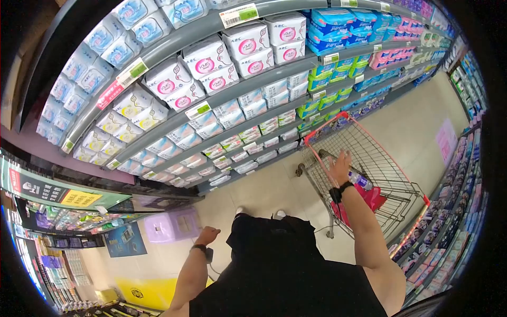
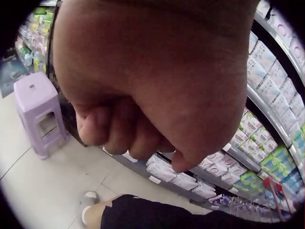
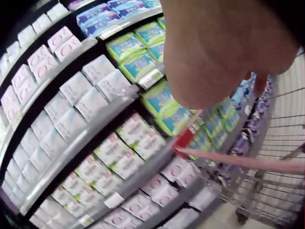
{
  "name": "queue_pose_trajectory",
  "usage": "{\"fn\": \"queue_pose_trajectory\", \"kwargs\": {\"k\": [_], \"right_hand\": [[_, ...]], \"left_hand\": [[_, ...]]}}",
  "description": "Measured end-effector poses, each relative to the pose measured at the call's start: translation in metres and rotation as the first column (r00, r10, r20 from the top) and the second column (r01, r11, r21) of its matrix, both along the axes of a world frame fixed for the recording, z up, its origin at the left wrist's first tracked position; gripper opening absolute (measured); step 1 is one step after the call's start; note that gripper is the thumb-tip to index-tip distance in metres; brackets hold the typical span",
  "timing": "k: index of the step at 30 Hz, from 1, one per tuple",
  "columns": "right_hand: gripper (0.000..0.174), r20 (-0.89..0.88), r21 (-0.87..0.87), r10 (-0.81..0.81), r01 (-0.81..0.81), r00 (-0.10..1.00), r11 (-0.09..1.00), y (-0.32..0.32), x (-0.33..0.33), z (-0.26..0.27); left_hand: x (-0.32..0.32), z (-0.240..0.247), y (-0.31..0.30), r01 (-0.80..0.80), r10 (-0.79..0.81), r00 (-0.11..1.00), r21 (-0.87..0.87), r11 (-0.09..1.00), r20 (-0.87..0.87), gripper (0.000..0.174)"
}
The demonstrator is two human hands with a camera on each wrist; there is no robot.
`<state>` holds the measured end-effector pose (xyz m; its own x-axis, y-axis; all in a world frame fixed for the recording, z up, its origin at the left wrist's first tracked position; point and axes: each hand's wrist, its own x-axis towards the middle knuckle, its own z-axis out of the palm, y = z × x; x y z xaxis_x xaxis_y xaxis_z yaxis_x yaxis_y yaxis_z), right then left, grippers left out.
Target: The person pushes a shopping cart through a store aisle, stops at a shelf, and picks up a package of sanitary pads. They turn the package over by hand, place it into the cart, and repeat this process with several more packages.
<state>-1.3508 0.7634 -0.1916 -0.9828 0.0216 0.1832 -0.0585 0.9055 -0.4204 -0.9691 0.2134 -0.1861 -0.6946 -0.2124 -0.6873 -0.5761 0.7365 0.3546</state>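
My right hand (image 1: 340, 168) is stretched over the shopping cart (image 1: 380, 153) with its fingers spread and nothing in its grasp. Below it in the cart lie a bottle with a purple label (image 1: 361, 181) and a red bag (image 1: 373, 199). In the right wrist view the heel of that hand (image 3: 224, 52) overlaps the cart's red-trimmed rim (image 3: 228, 157). My left hand (image 1: 209, 234) hangs beside the body, away from the shelves. The left wrist view shows its fingers (image 2: 121, 131) loosely curled, holding nothing.
Long shelves (image 1: 296, 66) packed with white, blue and green packets curve along the front. A lilac plastic stool (image 1: 171, 226) stands at the left on the tiled floor (image 1: 253, 193). More stocked shelves (image 1: 454, 195) line the right side.
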Motion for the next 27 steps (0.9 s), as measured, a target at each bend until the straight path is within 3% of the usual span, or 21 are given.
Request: {"fn": "queue_pose_trajectory", "kwargs": {"k": [2,3,6,7,10,11,13,14,15,18,21,27], "right_hand": [[0.074,-0.154,-0.168,0.086,-0.111,0.984,0.979,-0.033,-0.031,0.063],[0.074,-0.268,-0.195,0.119,-0.175,0.956,0.965,-0.052,-0.046,0.094],[0.077,-0.496,-0.157,0.23,-0.347,0.837,0.924,-0.103,-0.085,0.199],[0.078,-0.527,-0.174,0.252,-0.394,0.811,0.903,-0.118,-0.096,0.231],[0.078,-0.621,-0.137,0.289,-0.465,0.728,0.875,-0.156,-0.129,0.308],[0.079,-0.617,-0.158,0.288,-0.473,0.733,0.867,-0.166,-0.137,0.332],[0.079,-0.605,-0.202,0.286,-0.491,0.743,0.848,-0.186,-0.151,0.37],[0.08,-0.603,-0.192,0.277,-0.473,0.748,0.86,-0.193,-0.157,0.382],[0.08,-0.604,-0.183,0.264,-0.453,0.752,0.872,-0.2,-0.164,0.392],[0.085,-0.627,-0.136,0.236,-0.402,0.743,0.905,-0.214,-0.189,0.407],[0.089,-0.646,-0.121,0.224,-0.388,0.73,0.914,-0.224,-0.2,0.411],[0.072,-0.645,-0.119,0.195,-0.35,0.739,0.929,-0.238,-0.208,0.408]], "left_hand": [[0.0,-0.003,0.0,0.06,-0.06,0.997,-0.014,0.998,0.052,0.047],[-0.004,0.002,0.0,0.01,-0.012,0.988,0.011,1.0,0.155,0.049],[-0.011,-0.01,-0.016,0.192,-0.193,0.967,0.023,0.981,0.165,0.045],[0.004,-0.056,-0.043,0.191,-0.193,0.981,0.046,0.98,0.023,0.047],[-0.018,-0.098,-0.085,0.314,-0.313,0.947,0.008,0.949,-0.07,0.047],[-0.032,-0.099,-0.092,0.139,-0.135,0.988,0.049,0.989,-0.073,0.047],[-0.067,-0.092,-0.096,0.062,-0.056,0.995,0.07,0.996,-0.083,0.047],[-0.084,-0.087,-0.1,0.023,-0.016,0.996,0.079,0.997,-0.087,0.046],[-0.099,-0.1,-0.109,0.131,-0.12,0.978,0.054,0.99,-0.171,0.046],[-0.158,-0.052,-0.094,0.018,-0.006,0.993,0.099,0.995,-0.121,0.045],[-0.202,-0.05,-0.097,0.104,-0.082,0.981,0.122,0.987,-0.174,0.045],[-0.251,-0.062,-0.114,0.164,-0.14,0.976,0.139,0.977,-0.169,0.045]]}}
